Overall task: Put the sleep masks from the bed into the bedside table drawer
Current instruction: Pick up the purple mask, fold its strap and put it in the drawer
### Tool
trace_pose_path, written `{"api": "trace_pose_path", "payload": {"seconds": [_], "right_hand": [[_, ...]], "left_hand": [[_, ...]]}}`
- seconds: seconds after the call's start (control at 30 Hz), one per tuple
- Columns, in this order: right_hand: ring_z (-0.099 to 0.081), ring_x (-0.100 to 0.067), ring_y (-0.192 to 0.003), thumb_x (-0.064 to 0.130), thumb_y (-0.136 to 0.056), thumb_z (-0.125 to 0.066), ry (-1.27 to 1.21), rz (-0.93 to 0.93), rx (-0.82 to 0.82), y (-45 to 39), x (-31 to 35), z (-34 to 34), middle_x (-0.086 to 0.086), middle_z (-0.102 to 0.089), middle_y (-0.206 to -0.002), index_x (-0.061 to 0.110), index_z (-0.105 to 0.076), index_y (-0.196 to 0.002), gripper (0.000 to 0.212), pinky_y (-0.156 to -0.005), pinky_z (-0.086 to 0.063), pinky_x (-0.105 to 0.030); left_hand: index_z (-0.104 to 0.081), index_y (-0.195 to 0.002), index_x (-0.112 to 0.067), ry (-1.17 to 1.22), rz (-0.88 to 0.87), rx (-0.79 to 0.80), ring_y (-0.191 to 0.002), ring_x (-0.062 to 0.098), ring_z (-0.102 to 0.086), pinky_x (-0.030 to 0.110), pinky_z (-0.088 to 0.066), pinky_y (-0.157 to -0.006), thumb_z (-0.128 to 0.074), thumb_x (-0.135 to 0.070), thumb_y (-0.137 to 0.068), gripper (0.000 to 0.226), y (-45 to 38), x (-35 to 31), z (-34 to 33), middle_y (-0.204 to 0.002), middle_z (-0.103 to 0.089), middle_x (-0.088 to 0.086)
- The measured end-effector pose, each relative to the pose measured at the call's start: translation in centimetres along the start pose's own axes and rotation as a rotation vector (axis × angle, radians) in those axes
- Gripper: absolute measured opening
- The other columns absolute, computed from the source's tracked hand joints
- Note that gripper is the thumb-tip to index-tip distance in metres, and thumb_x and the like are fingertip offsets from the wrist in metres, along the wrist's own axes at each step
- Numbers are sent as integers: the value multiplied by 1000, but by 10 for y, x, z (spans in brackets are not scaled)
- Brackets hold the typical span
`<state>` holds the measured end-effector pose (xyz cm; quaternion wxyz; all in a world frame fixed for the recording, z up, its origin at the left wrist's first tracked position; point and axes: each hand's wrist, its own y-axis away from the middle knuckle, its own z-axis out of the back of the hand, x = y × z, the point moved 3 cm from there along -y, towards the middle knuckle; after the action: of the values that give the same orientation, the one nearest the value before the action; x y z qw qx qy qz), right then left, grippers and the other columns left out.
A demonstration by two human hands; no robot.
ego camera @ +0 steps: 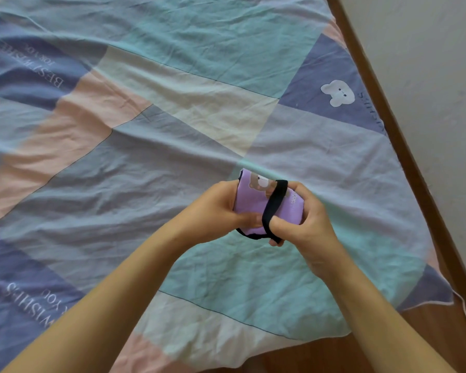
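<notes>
- A purple sleep mask (256,203), folded, with a cartoon bear print and small lettering on its face, sits between both hands, held just above the bedspread.
- A black strap (273,204) runs diagonally across the mask's face, from its upper right edge down to its lower edge, then loops under the bottom.
- The left hand (215,214) grips the mask's left side, fingers curled behind it and thumb pressed onto the front near the lower edge.
- The right hand (304,222) holds the right side, its thumb hooked over the strap's lower end, fingers curled round the mask's far edge.
- Beneath the grip spreads a wrinkled patchwork bedspread (145,146) in teal, lilac, pink and cream.
- Right of the hands runs a wooden bed frame (404,146), with pale floor (428,49) beyond.
</notes>
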<state>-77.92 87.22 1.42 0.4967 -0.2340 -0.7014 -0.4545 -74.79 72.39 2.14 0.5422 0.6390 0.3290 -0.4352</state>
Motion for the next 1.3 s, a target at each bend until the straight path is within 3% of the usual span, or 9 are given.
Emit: {"api": "trace_pose_path", "payload": {"seconds": [0.13,0.23,0.33,0.43,0.5,0.7,0.9,1.13,1.3], "right_hand": [[-58,-18,-67,20,-52,-68,5,-113,46,-1,-12,3,-12,-63,-77,7,-53,-105,57,-56,-45,-30],[-53,-17,-74,12,-65,-61,23,-151,90,4,-12,4,-8,-61,-78,10,-58,-94,29,-70,-40,-35],[-41,-8,-67,19,-68,-56,52,-178,95,9,-7,5,9,-51,-75,30,-58,-84,20,-67,-30,-30],[-55,-10,-73,30,-58,-61,30,-169,58,13,-9,2,9,-62,-85,28,-59,-101,43,-67,-42,-27],[-65,-19,-92,34,-54,-64,-52,-117,-47,14,-11,4,5,-64,-109,29,-51,-119,66,-74,-54,-28],[-57,-17,-117,6,-78,-67,344,402,-74,30,18,8,10,-42,-140,23,-43,-134,63,-87,-53,-26],[-49,-18,-128,3,-83,-64,406,487,0,20,28,8,-3,-52,-133,6,-62,-119,36,-89,-54,-33],[-53,-17,-124,0,-86,-58,302,466,-14,10,35,7,-5,-57,-129,3,-66,-112,27,-101,-44,-29],[-54,-17,-124,-3,-85,-60,350,534,6,7,45,2,-3,-60,-129,5,-66,-114,30,-99,-46,-27]], "left_hand": [[-62,-115,-27,31,-20,69,-69,5,-59,16,-46,-65,-51,-6,-95,31,5,-4,-13,-78,-68,-8],[-59,-123,-18,91,0,29,-83,3,-63,14,-46,-72,-45,-15,-98,28,6,-3,-18,-95,-69,-10],[-59,-118,-17,204,43,-67,-105,10,-62,23,-48,-88,-47,-24,-97,25,6,-1,-18,-114,-68,-1],[-60,-112,-19,239,44,-196,-103,18,-64,34,-51,-85,-64,-28,-87,27,4,3,-19,-111,-68,3],[-61,-108,-19,277,34,-326,-95,18,-66,31,-53,-80,-71,-19,-82,28,4,6,-16,-105,-70,3],[-63,-111,-14,438,76,-412,-83,19,-67,43,-55,-71,-65,-20,-85,27,4,5,-10,-99,-71,4],[-58,-117,-12,531,72,-326,-84,20,-67,34,-55,-58,-59,-22,-90,29,5,-7,-20,-100,-69,8],[-49,-123,-16,532,-4,-353,-100,25,-66,49,-57,-77,-57,-13,-91,33,12,-14,-20,-114,-66,6],[-51,-120,-24,208,-67,-450,-102,10,-63,33,-51,-86,-46,-37,-93,31,23,-18,-3,-111,-66,-6]]}}
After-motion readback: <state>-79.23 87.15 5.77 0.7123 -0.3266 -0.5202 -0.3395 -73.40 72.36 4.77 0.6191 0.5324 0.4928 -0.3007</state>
